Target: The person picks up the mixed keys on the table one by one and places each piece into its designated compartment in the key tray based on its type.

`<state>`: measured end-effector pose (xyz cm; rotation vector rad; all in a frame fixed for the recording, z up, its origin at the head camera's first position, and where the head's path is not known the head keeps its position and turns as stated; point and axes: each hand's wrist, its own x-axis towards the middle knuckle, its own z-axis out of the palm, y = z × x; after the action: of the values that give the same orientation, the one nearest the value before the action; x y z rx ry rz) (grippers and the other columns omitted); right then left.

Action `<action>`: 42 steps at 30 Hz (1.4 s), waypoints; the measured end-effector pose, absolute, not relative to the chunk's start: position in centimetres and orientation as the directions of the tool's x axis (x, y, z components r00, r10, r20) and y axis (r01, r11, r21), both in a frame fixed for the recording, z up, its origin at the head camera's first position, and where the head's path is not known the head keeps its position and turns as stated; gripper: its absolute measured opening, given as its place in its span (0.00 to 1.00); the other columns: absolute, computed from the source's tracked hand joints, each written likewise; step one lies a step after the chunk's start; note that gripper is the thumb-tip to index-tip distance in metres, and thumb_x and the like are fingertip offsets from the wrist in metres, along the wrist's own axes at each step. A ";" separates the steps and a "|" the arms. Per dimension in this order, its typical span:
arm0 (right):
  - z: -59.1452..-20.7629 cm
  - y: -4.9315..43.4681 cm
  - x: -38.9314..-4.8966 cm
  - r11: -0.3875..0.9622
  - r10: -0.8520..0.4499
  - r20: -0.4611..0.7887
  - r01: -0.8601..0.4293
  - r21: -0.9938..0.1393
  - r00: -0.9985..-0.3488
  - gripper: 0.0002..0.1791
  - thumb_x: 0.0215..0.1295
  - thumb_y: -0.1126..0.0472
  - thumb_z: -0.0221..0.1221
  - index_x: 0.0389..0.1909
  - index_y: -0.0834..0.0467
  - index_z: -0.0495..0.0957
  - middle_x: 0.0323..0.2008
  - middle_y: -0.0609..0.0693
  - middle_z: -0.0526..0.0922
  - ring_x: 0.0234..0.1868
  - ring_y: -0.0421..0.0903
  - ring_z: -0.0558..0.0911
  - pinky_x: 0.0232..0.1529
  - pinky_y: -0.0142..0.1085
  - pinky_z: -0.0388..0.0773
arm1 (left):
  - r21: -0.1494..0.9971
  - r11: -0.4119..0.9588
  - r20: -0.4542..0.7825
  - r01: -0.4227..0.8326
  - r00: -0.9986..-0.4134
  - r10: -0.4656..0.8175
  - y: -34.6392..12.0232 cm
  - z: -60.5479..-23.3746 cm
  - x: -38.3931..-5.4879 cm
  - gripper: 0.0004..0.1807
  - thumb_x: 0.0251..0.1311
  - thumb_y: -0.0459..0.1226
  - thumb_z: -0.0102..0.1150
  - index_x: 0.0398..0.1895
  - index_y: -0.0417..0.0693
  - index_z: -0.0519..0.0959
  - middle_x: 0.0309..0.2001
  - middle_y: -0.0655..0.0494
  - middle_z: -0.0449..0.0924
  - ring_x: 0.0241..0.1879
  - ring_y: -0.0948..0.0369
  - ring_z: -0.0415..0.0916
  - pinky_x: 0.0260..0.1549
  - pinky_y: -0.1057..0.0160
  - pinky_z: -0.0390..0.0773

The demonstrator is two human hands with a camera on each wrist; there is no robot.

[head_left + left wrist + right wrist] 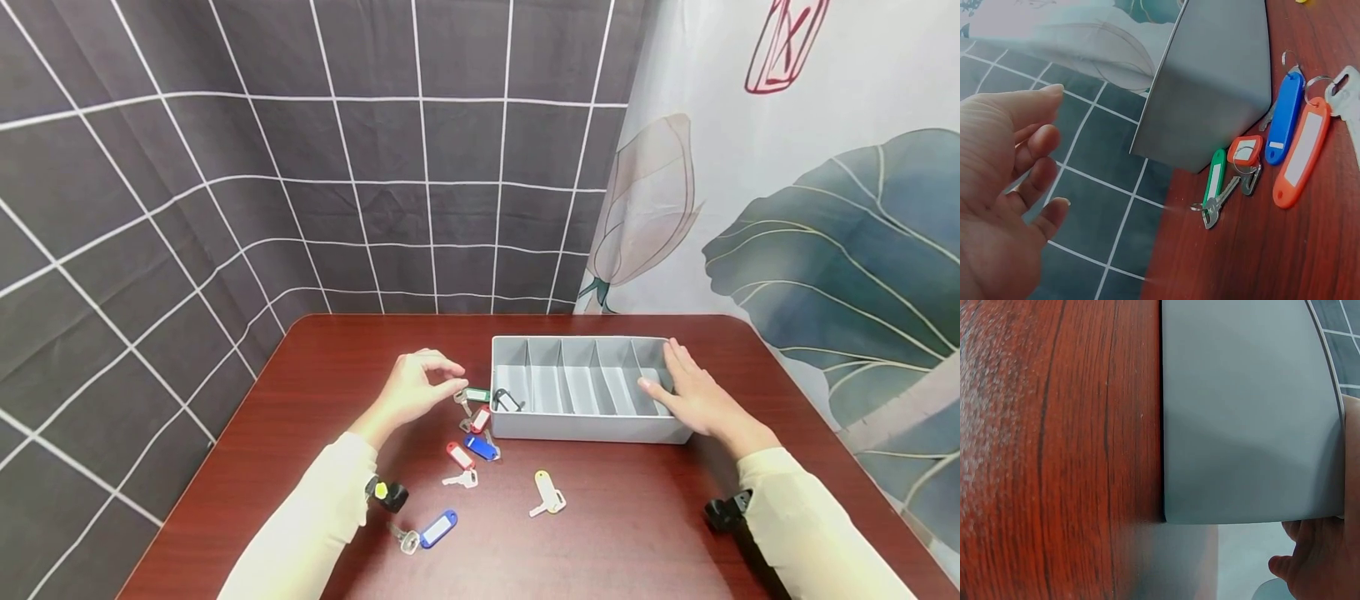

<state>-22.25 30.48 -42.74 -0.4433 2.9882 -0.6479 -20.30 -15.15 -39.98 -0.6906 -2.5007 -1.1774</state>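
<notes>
My left hand hovers at the left end of a grey tray, its fingers bent loosely with nothing between them. Closest to its fingertips lies a key with a green tag, also seen in the left wrist view beside the tray's end wall. Nearby on the table are a red-tagged key and a blue-tagged one. A black-tagged key sits in the tray's leftmost compartment. At the other end, my right hand holds the tray's right wall, thumb inside the rim and fingers outside.
Toward the front of the reddish-brown table lie another red-tagged key, a second blue tag with its key, and a yellow-tagged key. A dark checked curtain and a pale printed curtain hang behind.
</notes>
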 end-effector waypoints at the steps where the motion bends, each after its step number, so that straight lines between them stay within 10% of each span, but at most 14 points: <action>1: -42.7 30.4 -22.2 0.871 -0.288 0.009 -0.266 -0.414 -0.958 0.53 0.68 0.33 0.45 0.73 0.69 0.34 0.74 0.64 0.31 0.74 0.62 0.34 0.65 0.66 0.41 | 0.634 0.553 0.450 0.540 -0.840 0.304 -15.2 -40.0 -20.2 0.08 0.49 0.39 0.73 0.34 0.52 0.88 0.28 0.69 0.81 0.32 0.68 0.76 0.32 0.64 0.77; 42: -42.4 30.4 -22.2 0.868 -0.289 -0.001 -0.262 -0.422 -0.957 0.53 0.69 0.35 0.46 0.73 0.68 0.33 0.74 0.65 0.31 0.73 0.63 0.34 0.64 0.66 0.41 | 0.611 0.589 0.200 0.529 -0.823 0.532 -18.0 -44.5 -17.4 0.16 0.47 0.43 0.75 0.40 0.50 0.87 0.34 0.62 0.84 0.34 0.66 0.77 0.35 0.65 0.77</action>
<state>-22.23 30.37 -42.43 -0.4386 2.9746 -0.6585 -17.44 -17.99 -44.48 -0.9360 -2.8039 -1.0752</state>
